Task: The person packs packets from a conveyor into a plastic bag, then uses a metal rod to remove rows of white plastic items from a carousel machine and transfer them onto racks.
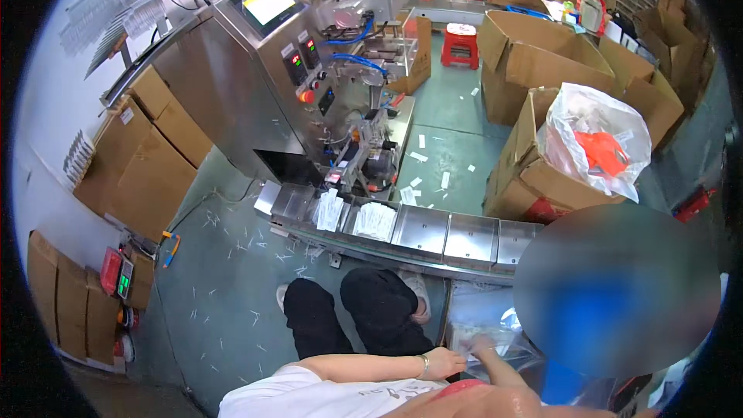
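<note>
My left hand (444, 363), with a bracelet at the wrist, is held low in front of my body, to the right of my knees. Its fingers are curled together, and whatever they hold is too small to make out. Right beside it, my right hand (484, 348) reaches over a clear plastic bag (507, 340) with pale contents. Motion blurs those fingers, so their grip does not show. Just beyond the bag runs a metal tray conveyor (470, 240). Two of its trays carry piles of thin white strips (375, 220), (330, 210).
A steel machine (232, 85) with a lit screen stands behind the conveyor. Cardboard boxes (542, 54) and a bag-lined carton (515, 178) are at the right. A red stool (460, 48) stands farther back. White scraps (255, 244) litter the green floor. A blurred patch covers the lower right.
</note>
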The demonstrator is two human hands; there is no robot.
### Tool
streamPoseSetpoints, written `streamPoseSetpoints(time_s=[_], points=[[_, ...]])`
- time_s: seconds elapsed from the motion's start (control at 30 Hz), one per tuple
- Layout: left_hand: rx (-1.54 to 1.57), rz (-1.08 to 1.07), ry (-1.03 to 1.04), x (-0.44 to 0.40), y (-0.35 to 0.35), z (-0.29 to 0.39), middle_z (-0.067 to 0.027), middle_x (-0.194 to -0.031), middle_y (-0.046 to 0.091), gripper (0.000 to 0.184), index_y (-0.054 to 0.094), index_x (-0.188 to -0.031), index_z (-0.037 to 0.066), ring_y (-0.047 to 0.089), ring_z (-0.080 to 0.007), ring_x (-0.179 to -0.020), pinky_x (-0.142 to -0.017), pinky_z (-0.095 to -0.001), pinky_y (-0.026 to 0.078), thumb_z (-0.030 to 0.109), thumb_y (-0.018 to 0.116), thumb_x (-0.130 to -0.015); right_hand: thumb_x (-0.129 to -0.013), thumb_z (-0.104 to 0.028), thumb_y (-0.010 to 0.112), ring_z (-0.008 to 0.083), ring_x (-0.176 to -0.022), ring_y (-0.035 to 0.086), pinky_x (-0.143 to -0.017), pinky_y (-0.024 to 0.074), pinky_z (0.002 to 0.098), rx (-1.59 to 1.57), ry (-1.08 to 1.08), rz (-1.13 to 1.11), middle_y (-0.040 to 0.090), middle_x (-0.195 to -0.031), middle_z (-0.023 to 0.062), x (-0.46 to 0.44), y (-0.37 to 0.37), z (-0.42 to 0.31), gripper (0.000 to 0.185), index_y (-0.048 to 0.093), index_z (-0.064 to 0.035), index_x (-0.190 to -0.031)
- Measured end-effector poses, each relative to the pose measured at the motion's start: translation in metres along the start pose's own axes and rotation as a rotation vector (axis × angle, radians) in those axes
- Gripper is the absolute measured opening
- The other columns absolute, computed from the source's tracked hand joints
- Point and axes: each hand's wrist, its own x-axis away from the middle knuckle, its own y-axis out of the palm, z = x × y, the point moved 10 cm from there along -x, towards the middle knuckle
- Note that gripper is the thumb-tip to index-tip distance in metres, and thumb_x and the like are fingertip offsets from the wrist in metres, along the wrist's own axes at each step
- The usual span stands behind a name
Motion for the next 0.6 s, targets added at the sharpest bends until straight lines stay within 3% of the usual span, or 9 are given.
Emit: streamPoseSetpoints(time_s=[0.13, 0.2, 0.33, 0.4, 0.43, 0.5, 0.53, 0.57, 0.6], points=[[0.008, 0.002, -0.011, 0.001, 0.000, -0.001, -0.0076, -0.091, 0.053, 0.021, 0.056, -0.092, 0.004, 0.057, -0.0241, -0.082, -0.062, -0.0361, 0.049, 0.016, 0.055, -0.074, -0.075, -0.058, 0.059, 0.0322, -0.097, 0.062, -0.083, 0.0488, 0.0418, 0.145, -0.028, 0.083, 0.065, -0.102, 0.0184, 0.021, -0.014, -0.017, 0.055, 0.070, -0.0082, -0.095], [-0.003, 0.014, 0.014, 0.001, -0.003, 0.001, -0.0073, -0.090, 0.053, 0.021, 0.056, -0.093, 0.005, 0.056, -0.0235, -0.081, -0.062, -0.0358, 0.049, 0.016, 0.054, -0.076, -0.072, -0.039, 0.062, 0.0321, -0.088, 0.065, -0.076, 0.0507, 0.0431, 0.280, -0.141, 0.045, 0.066, -0.093, 0.0186, 0.019, -0.004, -0.029, 0.036, 0.071, -0.0077, -0.087], [-0.067, 0.005, 0.017, 0.003, 0.006, -0.002, -0.0080, -0.092, 0.054, 0.019, 0.054, -0.091, 0.007, 0.057, -0.0240, -0.080, -0.058, -0.0375, 0.049, 0.017, 0.053, -0.075, -0.069, -0.031, 0.062, 0.0318, -0.083, 0.066, -0.072, 0.0516, 0.0428, 0.402, -0.257, 0.149, 0.067, -0.089, 0.0171, 0.003, 0.018, -0.019, 0.027, 0.072, -0.0100, -0.082], [0.016, -0.126, -0.140, -0.001, 0.020, -0.016, -0.0087, -0.082, 0.058, 0.009, 0.055, -0.079, 0.009, 0.060, -0.0257, -0.075, -0.052, -0.0410, 0.048, 0.018, 0.052, -0.076, -0.072, -0.028, 0.059, 0.0322, -0.083, 0.065, -0.072, 0.0495, 0.0466, 0.399, -0.341, 0.139, 0.067, -0.085, 0.0158, -0.004, 0.037, -0.009, 0.024, 0.072, -0.0102, -0.080], [0.061, -0.059, -0.140, -0.002, 0.010, -0.015, -0.0091, -0.075, 0.058, 0.010, 0.056, -0.075, 0.009, 0.060, -0.0256, -0.070, -0.052, -0.0405, 0.048, 0.018, 0.052, -0.077, -0.073, -0.028, 0.058, 0.0325, -0.084, 0.065, -0.074, 0.0490, 0.0470, 0.347, -0.238, 0.091, 0.067, -0.088, 0.0168, -0.006, 0.040, 0.000, 0.025, 0.071, -0.0095, -0.082], [0.045, -0.290, -0.292, -0.009, -0.010, -0.014, -0.0107, -0.076, 0.060, 0.012, 0.060, -0.075, 0.008, 0.061, -0.0294, -0.072, -0.059, -0.0405, 0.049, 0.019, 0.055, -0.074, -0.073, -0.028, 0.059, 0.0323, -0.086, 0.064, -0.076, 0.0492, 0.0456, 0.360, -0.227, 0.107, 0.067, -0.090, 0.0173, 0.000, 0.037, 0.004, 0.028, 0.070, -0.0064, -0.087], [0.083, -0.193, -0.248, -0.004, 0.009, -0.020, -0.0111, -0.075, 0.059, 0.011, 0.059, -0.076, 0.007, 0.060, -0.0298, -0.069, -0.058, -0.0410, 0.049, 0.017, 0.055, -0.073, -0.073, -0.028, 0.060, 0.0323, -0.089, 0.063, -0.076, 0.0498, 0.0440, 0.215, -0.168, -0.062, 0.065, -0.096, 0.0185, 0.013, 0.026, 0.002, 0.030, 0.069, -0.0051, -0.089], [0.040, -0.182, -0.222, -0.004, 0.002, -0.014, -0.0101, -0.079, 0.059, 0.012, 0.057, -0.078, 0.006, 0.059, -0.0284, -0.072, -0.060, -0.0394, 0.049, 0.017, 0.057, -0.072, -0.072, -0.026, 0.062, 0.0310, -0.080, 0.065, -0.071, 0.0501, 0.0451, 0.178, -0.140, -0.033, 0.066, -0.089, 0.0169, 0.037, -0.001, -0.006, 0.024, 0.068, -0.0061, -0.085], [0.049, -0.146, -0.166, -0.001, 0.005, -0.013, -0.0075, -0.083, 0.058, 0.018, 0.057, -0.086, 0.007, 0.057, -0.0253, -0.075, -0.063, -0.0359, 0.049, 0.017, 0.057, -0.071, -0.072, -0.023, 0.063, 0.0344, -0.080, 0.063, -0.071, 0.0491, 0.0458, 0.177, -0.334, 0.186, 0.065, -0.085, 0.0188, 0.032, 0.006, 0.006, 0.022, 0.066, -0.0047, -0.084]])
